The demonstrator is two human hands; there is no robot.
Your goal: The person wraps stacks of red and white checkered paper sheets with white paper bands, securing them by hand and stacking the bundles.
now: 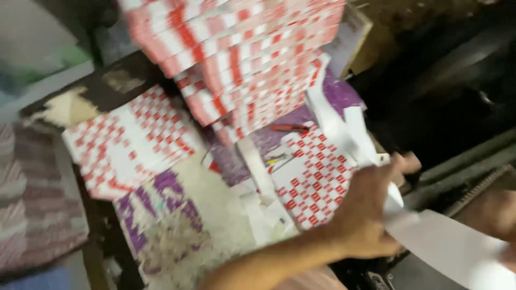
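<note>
A blurred view from above. The left hand (365, 215) reaches in from the bottom edge, fingers closed on a long white paper strip (446, 241). The strip's long axis slants from upper left, near the printed sheets, down to the lower right corner. There the right hand (497, 215), only partly in view, touches its far end; its grip cannot be told. Just left of the left hand, a red-and-white checked sheet (312, 182) lies on the cluttered surface (215, 220), below a leaning stack of checked sheets (242, 59).
</note>
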